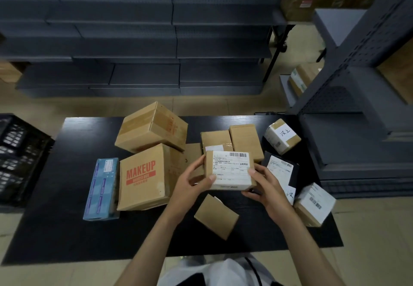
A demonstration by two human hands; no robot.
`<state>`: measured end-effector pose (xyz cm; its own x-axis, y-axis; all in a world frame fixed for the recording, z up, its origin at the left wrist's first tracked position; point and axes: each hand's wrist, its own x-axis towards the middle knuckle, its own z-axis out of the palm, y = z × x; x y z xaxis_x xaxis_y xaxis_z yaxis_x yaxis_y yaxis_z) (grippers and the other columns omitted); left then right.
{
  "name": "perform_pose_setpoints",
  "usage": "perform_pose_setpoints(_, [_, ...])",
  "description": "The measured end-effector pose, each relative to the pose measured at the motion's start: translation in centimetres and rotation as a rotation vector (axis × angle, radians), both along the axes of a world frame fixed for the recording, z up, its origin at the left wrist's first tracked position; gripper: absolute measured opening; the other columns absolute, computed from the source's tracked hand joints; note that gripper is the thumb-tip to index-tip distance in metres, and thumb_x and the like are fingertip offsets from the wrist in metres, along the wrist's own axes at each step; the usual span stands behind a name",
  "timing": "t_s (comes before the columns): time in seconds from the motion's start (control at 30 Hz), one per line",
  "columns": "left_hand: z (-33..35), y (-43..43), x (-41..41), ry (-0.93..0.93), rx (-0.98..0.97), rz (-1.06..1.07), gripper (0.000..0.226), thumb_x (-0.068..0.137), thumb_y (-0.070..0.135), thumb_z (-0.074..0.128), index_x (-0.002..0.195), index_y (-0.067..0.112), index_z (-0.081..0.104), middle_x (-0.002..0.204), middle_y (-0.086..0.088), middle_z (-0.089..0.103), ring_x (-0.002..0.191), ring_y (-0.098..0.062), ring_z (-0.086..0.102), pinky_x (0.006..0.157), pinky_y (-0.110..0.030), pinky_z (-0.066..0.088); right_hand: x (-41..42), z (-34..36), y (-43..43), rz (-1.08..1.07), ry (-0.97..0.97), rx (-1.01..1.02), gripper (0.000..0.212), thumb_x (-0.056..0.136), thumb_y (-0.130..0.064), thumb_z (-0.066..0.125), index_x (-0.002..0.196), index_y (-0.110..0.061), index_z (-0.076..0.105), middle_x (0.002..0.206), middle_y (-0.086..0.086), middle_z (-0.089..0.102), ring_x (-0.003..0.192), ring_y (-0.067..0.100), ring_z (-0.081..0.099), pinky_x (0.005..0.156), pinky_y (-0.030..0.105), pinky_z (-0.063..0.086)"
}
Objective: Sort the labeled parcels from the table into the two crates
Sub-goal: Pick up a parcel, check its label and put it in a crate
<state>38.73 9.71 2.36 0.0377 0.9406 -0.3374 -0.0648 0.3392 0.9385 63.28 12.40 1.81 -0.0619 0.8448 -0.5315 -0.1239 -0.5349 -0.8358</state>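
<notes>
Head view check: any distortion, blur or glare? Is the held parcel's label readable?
Head view: wide-angle bending bows the table edges and shelving; light is dim, no glare; the held parcel, gripped by left hand and right hand, shows its barcode, but the small print is too soft to read; the crate is murky.

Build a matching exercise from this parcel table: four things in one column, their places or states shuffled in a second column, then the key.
Things
1. MAKEUP box
2. blue box
3. white-labelled centre parcel
4. black crate

Places or states
A. off the table, at the view's left edge
B. gripped by the left hand and right hand
C. leftmost box on the table
D. right beside the blue box, red print facing up

Pairs: 1-D, 2-C, 3-B, 4-A
</notes>
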Motion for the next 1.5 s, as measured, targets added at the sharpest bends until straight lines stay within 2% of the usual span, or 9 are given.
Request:
perform_pose_setpoints(0.1, [0.9, -1.7, 0.5, -0.096, -0.029, 0.122, 0.059, 0.093, 0.016, 0.077, 0.143, 0.038, 0.056, 0.131, 0.021, 0.069, 0.122, -0.015, 0.069, 0.094, -0.038, 0.061, -0.2, 0.0, -0.4, 0.075, -0.037, 0.0, 0.051, 0.085, -0.048, 0.073, 0.131, -0.028, 0.063, 0.124, -0.001, 0.074, 0.117, 0.021, 0.07, 0.095, 0.051, 0.06])
perform_pose_setpoints(0.2, [1.7, -3.5, 0.5, -0.11, -0.04, 0.25, 0.06, 0.091, 0.018, 0.079, 0.145, 0.033, 0.057, 0.137, 0.011, 0.069, 0.124, -0.017, 0.068, 0.098, -0.044, 0.06, -0.6, 0.4, -0.1, 0.176, -0.103, 0.058, 0.054, 0.084, -0.057, 0.067, 0.13, -0.03, 0.063, 0.124, -0.005, 0.073, 0.116, 0.015, 0.069, 0.094, 0.043, 0.061])
perform_pose_setpoints(0.4, [3.0, -9.4, -0.6, 0.0, -0.047, 0.539, 0.061, 0.086, 0.018, 0.082, 0.141, 0.032, 0.06, 0.124, 0.013, 0.074, 0.115, -0.009, 0.071, 0.095, -0.037, 0.062, -2.6, 0.1, 0.8, 0.368, -0.354, 0.307, 0.014, 0.098, -0.046, 0.064, 0.112, -0.043, 0.067, 0.114, -0.018, 0.071, 0.108, 0.0, 0.065, 0.098, 0.04, 0.054])
perform_pose_setpoints(0.47, [3.1, -12.2, -1.5, 0.01, -0.055, 0.643, 0.062, 0.081, 0.026, 0.084, 0.138, 0.037, 0.061, 0.125, 0.01, 0.073, 0.114, -0.013, 0.072, 0.091, -0.035, 0.062, -3.6, 0.0, 0.7, 0.505, -0.536, 0.447, 0.02, 0.098, -0.043, 0.065, 0.118, -0.04, 0.063, 0.118, -0.02, 0.065, 0.107, -0.003, 0.061, 0.097, 0.037, 0.053])
perform_pose_setpoints(0.6, [3.2, -18.0, -3.8, 0.054, -0.057, 0.801, 0.063, 0.082, 0.033, 0.087, 0.139, 0.037, 0.061, 0.129, 0.011, 0.071, 0.117, -0.015, 0.07, 0.093, -0.039, 0.062, -7.1, 0.5, -0.5, 0.765, -0.83, 0.716, 0.04, 0.097, -0.053, 0.059, 0.131, -0.033, 0.057, 0.126, -0.012, 0.059, 0.115, 0.01, 0.057, 0.089, 0.038, 0.053])
perform_pose_setpoints(0.97, [2.5, -32.4, -16.0, 0.0, 0.036, 1.139, 0.049, 0.095, 0.014, 0.074, 0.139, 0.03, 0.063, 0.13, 0.016, 0.071, 0.107, -0.013, 0.075, 0.077, -0.029, 0.062, -26.9, 3.5, -11.5, 1.041, -0.868, 1.129, 0.031, 0.094, -0.046, 0.062, 0.119, -0.028, 0.065, 0.114, -0.011, 0.062, 0.104, 0.013, 0.057, 0.08, 0.03, 0.049])
perform_pose_setpoints(1.1, [2.5, -38.3, -22.3, -0.009, 0.067, 1.228, 0.049, 0.095, 0.017, 0.076, 0.139, 0.032, 0.062, 0.129, 0.018, 0.07, 0.106, -0.013, 0.075, 0.081, -0.03, 0.062, -35.1, 3.5, -17.3, 1.152, -0.873, 1.189, 0.035, 0.096, -0.046, 0.062, 0.126, -0.028, 0.062, 0.119, -0.01, 0.063, 0.106, 0.01, 0.058, 0.083, 0.026, 0.049])
perform_pose_setpoints(1.3, [1.5, -45.8, -29.5, -0.039, 0.076, 1.437, 0.047, 0.095, 0.02, 0.076, 0.137, 0.034, 0.064, 0.133, 0.015, 0.068, 0.107, -0.011, 0.074, 0.079, -0.029, 0.062, -45.5, 2.7, -22.9, 1.321, -0.845, 1.272, 0.037, 0.097, -0.048, 0.059, 0.128, -0.028, 0.062, 0.123, -0.011, 0.059, 0.111, 0.012, 0.057, 0.088, 0.035, 0.053])
perform_pose_setpoints(1.5, [-0.8, -49.1, -36.4, -0.033, 0.018, 1.565, 0.049, 0.092, 0.022, 0.081, 0.136, 0.034, 0.065, 0.134, 0.013, 0.069, 0.108, -0.012, 0.074, 0.091, -0.042, 0.062, -55.1, 1.4, -25.0, 1.411, -0.836, 1.29, 0.037, 0.098, -0.047, 0.058, 0.129, -0.028, 0.062, 0.125, -0.011, 0.06, 0.11, 0.012, 0.056, 0.085, 0.034, 0.054])
